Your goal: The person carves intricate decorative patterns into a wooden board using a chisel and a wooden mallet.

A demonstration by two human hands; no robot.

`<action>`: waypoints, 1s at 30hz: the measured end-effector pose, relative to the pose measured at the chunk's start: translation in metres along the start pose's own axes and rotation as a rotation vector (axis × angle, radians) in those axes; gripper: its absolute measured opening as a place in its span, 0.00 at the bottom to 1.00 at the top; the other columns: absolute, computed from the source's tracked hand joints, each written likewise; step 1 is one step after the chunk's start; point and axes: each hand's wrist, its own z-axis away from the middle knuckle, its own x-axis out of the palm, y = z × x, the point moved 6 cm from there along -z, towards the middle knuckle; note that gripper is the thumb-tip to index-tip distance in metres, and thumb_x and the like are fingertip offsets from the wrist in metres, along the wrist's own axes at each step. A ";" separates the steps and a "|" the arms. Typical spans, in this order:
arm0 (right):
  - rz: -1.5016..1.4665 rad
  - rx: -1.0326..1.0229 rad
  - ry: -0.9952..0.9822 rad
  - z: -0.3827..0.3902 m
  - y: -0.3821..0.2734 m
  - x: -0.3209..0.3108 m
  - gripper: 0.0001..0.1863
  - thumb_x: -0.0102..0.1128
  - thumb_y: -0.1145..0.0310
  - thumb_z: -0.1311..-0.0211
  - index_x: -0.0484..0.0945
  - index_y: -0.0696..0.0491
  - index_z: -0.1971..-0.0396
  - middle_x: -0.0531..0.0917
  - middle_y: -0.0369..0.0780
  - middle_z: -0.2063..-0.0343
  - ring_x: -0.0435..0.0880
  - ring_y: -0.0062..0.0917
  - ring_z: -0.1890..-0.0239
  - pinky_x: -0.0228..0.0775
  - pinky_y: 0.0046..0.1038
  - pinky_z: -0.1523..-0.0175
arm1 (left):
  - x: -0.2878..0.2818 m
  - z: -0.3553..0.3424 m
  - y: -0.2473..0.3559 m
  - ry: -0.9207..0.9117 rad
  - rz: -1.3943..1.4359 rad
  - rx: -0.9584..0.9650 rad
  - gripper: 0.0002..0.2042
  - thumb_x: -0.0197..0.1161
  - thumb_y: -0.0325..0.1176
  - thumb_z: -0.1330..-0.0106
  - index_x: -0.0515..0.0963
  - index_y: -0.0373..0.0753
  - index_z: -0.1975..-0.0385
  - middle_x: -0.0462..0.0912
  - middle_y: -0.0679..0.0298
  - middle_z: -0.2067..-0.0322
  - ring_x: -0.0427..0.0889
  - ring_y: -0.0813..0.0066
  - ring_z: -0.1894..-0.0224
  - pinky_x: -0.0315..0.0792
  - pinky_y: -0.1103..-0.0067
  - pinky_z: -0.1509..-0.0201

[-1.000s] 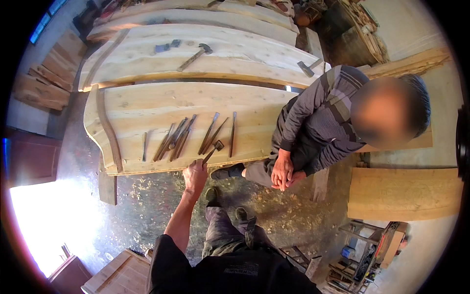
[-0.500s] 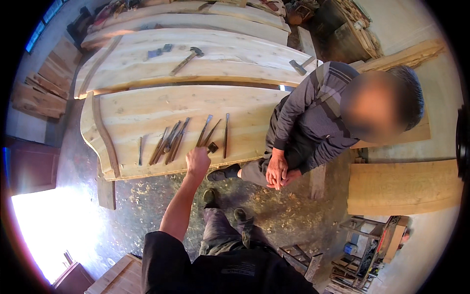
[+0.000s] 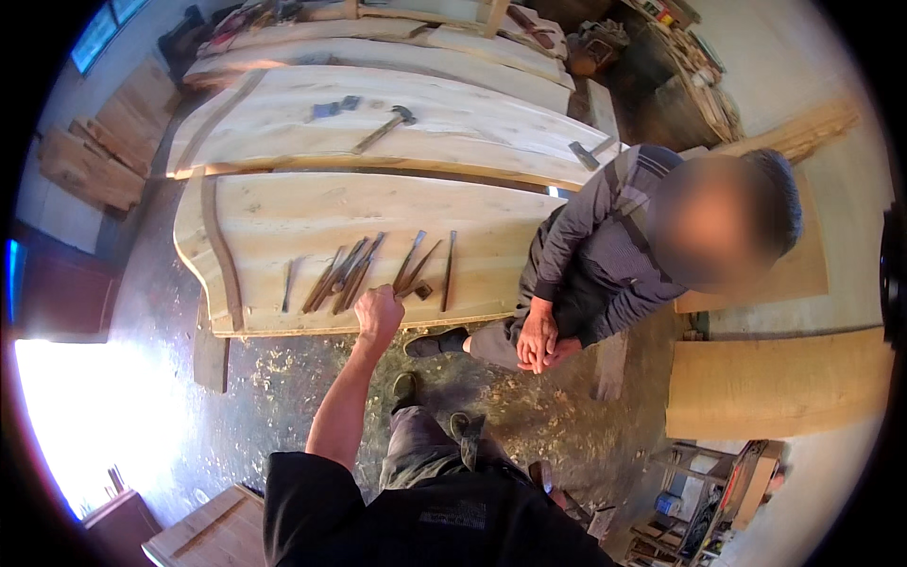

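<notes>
My left hand (image 3: 380, 314) is a closed fist at the near edge of a pale wooden board (image 3: 283, 208). It grips a short-handled tool with a dark, square head (image 3: 423, 289), perhaps a small hammer; the handle is mostly hidden in my fingers. Just beyond the fist, two thin chisels (image 3: 412, 257) lie on the board. Left of them is a bunch of several chisels (image 3: 354, 269), with a small chisel (image 3: 287, 286) by itself farther left. One more long chisel (image 3: 449, 271) rests to the right. My right hand is not visible.
Another person (image 3: 605, 227) sits on the board's right end, hands folded. A second board behind holds a hammer (image 3: 385, 128), a small blue box (image 3: 326, 110) and another hammer (image 3: 588, 154). Wood chips litter the floor (image 3: 312, 406). A tool rack (image 3: 694, 496) stands at lower right.
The view has shifted, so the boards sit slightly farther right and lower in the picture. My left hand stays closed on the short tool at the board's edge.
</notes>
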 end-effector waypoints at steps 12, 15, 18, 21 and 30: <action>-0.162 -0.311 -0.288 -0.019 -0.231 -0.146 0.32 0.74 0.44 0.46 0.85 0.61 0.58 0.89 0.49 0.70 0.90 0.39 0.67 0.81 0.41 0.61 | -0.006 0.209 -0.133 0.032 0.546 -0.529 0.21 0.57 0.47 0.26 0.84 0.35 0.70 0.79 0.55 0.82 0.80 0.62 0.77 0.70 0.64 0.70; -0.371 -0.426 -0.350 -0.016 -0.314 -0.152 0.26 0.70 0.48 0.37 0.84 0.58 0.56 0.86 0.40 0.72 0.85 0.24 0.74 0.77 0.31 0.67 | -0.001 0.277 -0.140 0.092 0.603 -0.666 0.22 0.56 0.48 0.26 0.80 0.34 0.75 0.77 0.56 0.83 0.76 0.66 0.78 0.68 0.64 0.71; -0.570 -0.530 -0.630 -0.021 -0.405 -0.132 0.23 0.65 0.50 0.31 0.81 0.56 0.51 0.84 0.38 0.72 0.83 0.21 0.76 0.75 0.28 0.70 | -0.004 0.345 -0.134 0.194 0.657 -0.803 0.23 0.56 0.46 0.26 0.77 0.32 0.76 0.74 0.59 0.83 0.73 0.71 0.79 0.66 0.66 0.72; -0.604 -0.611 -0.837 -0.051 -0.494 -0.084 0.24 0.62 0.51 0.31 0.79 0.58 0.52 0.84 0.40 0.73 0.82 0.24 0.79 0.75 0.29 0.73 | 0.008 0.418 -0.134 0.278 0.766 -0.984 0.23 0.56 0.46 0.25 0.75 0.32 0.78 0.73 0.64 0.84 0.70 0.76 0.80 0.63 0.70 0.75; -0.738 -0.521 -0.600 -0.129 -0.679 -0.011 0.28 0.67 0.58 0.34 0.73 0.63 0.43 0.82 0.48 0.67 0.81 0.33 0.80 0.76 0.37 0.75 | 0.050 0.561 -0.075 0.738 0.978 -1.335 0.15 0.61 0.41 0.23 0.80 0.35 0.68 0.72 0.71 0.82 0.66 0.84 0.84 0.56 0.81 0.82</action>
